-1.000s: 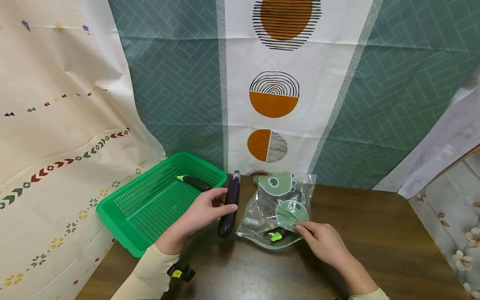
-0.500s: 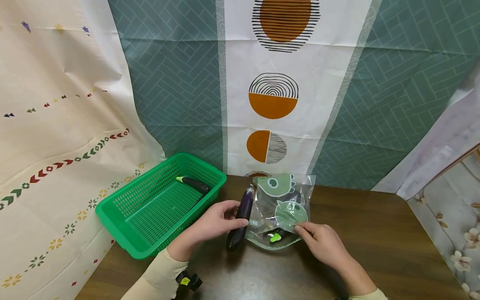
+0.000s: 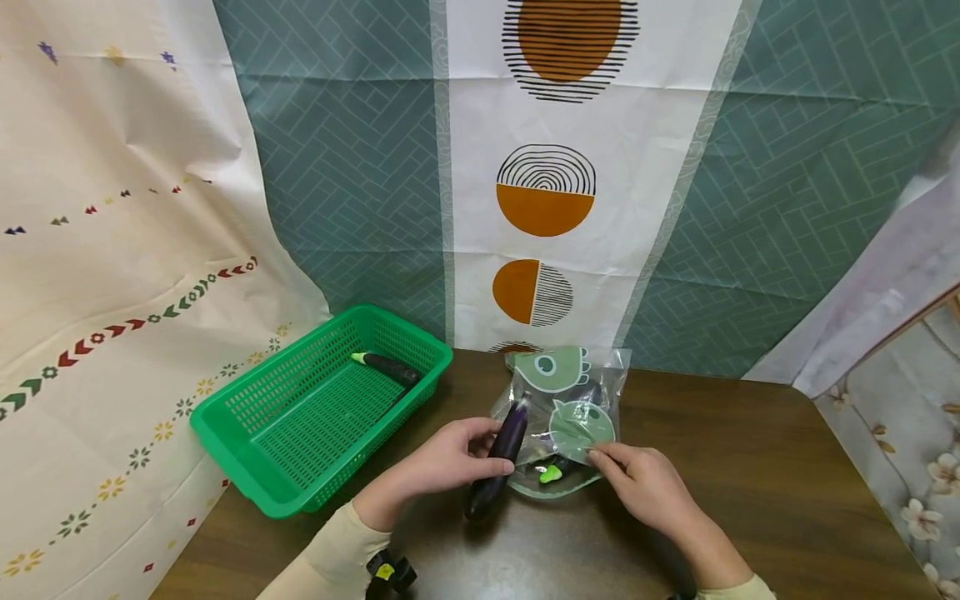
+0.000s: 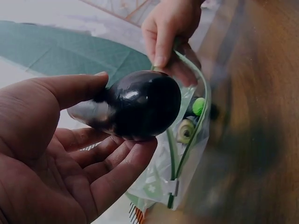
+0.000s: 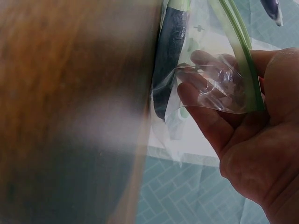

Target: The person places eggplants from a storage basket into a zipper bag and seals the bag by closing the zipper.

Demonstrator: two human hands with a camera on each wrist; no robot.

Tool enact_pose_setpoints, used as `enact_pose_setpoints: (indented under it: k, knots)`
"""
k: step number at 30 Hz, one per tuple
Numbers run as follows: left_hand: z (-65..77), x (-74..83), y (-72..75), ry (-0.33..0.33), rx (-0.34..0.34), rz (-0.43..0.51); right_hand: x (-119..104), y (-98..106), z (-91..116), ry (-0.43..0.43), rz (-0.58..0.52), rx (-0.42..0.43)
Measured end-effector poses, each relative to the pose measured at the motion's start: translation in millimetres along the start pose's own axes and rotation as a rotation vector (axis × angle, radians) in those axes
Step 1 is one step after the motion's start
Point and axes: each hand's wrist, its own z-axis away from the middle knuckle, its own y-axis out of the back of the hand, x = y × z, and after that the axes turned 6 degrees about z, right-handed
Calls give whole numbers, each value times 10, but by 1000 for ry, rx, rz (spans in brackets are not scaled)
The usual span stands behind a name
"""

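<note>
In the head view my left hand [image 3: 453,458] holds a dark purple eggplant [image 3: 512,435] between thumb and fingers, tilted in front of the bag's left side. Its rounded end faces the camera in the left wrist view [image 4: 147,105]. A clear zip bag [image 3: 558,375] with green cartoon prints lies on the table, its mouth toward me. My right hand [image 3: 648,487] pinches the bag's upper edge at the right, and the green zip strip [image 5: 250,70] is parted. Inside lie eggplants; a bright green stem [image 3: 551,473] and a paler stem end [image 4: 185,131] show.
To the left stands a green plastic basket [image 3: 232,450] with another eggplant [image 3: 392,367] inside at its far end. The wooden table [image 3: 720,467] meets a patterned cloth [image 3: 555,117] at the back. A floral cloth [image 3: 922,483] hangs at the right.
My left hand has carried the eggplant right and toward me, from beside the basket to the bag's left part. The right hand keeps its pinch on the bag and stays put.
</note>
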Motion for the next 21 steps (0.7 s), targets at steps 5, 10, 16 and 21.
enact_pose_setpoints:
  k: [5,10,16,21]
  knots:
    - [-25,-16,-68,-11,-9,-37,4,-5,-2,-3,0,-5]
    - [-32,-28,-118,-10,-21,-75,0,-4,1,-17,-8,-17]
    - [-27,-16,-152,-24,-37,-157,-3,-4,1,-13,-7,-16]
    - [-35,17,-173,-36,-77,-238,-1,-6,4,-4,-6,-1]
